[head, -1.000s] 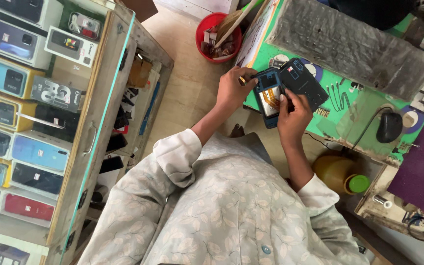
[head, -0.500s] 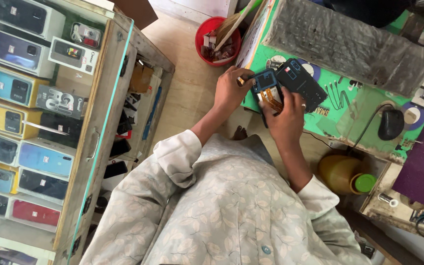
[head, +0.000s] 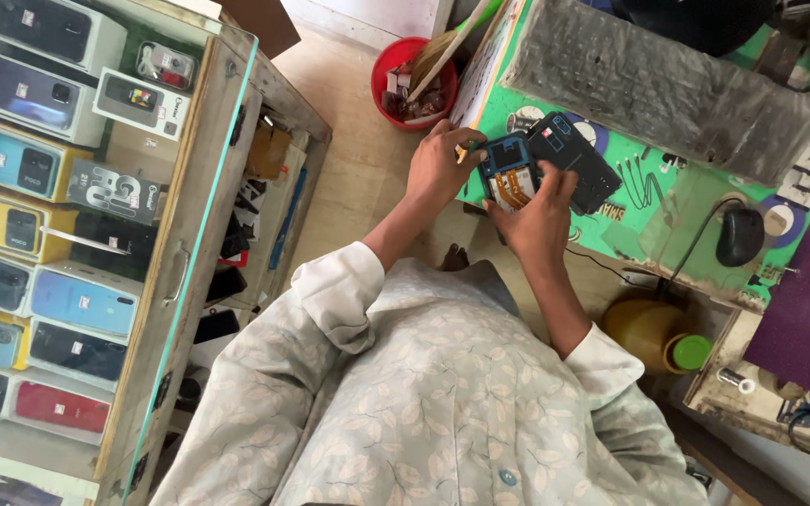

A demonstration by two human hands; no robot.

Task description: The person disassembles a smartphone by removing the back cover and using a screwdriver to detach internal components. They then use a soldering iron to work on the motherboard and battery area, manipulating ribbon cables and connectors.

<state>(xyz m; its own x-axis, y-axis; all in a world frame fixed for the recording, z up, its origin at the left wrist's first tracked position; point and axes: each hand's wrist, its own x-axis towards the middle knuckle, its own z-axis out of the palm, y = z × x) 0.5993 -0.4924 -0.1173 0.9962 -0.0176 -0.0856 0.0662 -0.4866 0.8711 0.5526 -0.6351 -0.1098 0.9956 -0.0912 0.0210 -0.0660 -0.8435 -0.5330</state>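
- At the near edge of the green work mat [head: 705,201], your two hands meet over an opened phone [head: 508,173] with its back removed; blue frame and orange flex ribbons are exposed.
- Your left hand [head: 438,167] is curled around the phone's left side, fingers closed on its edge, gripping it. A small yellowish tip shows beside the thumb; what it is cannot be told.
- Your right hand [head: 541,220] is closed on the phone's lower right side, thumb and fingertips pressed against the frame, holding it from below.
- The opened phone sits tilted between both hands, just over the mat's edge, not lying flat on it.
- A dark back cover [head: 576,159] with a camera cut-out lies just beside the phone on the mat, touching or nearly touching your right fingertips; which, cannot be told.
- Further back on the mat lies a keyboard under a plastic dust cover [head: 658,89].
- A black mouse [head: 741,236] rests to the right of your hands, well apart, its cable running across the mat.
- A red bucket [head: 412,80] holding scraps stands on the floor beyond your left hand.
- A yellow bottle with a green cap [head: 658,335] stands near your right forearm, below the table edge.
- A glass-topped display counter [head: 194,244] filled with boxed phones runs along your left.
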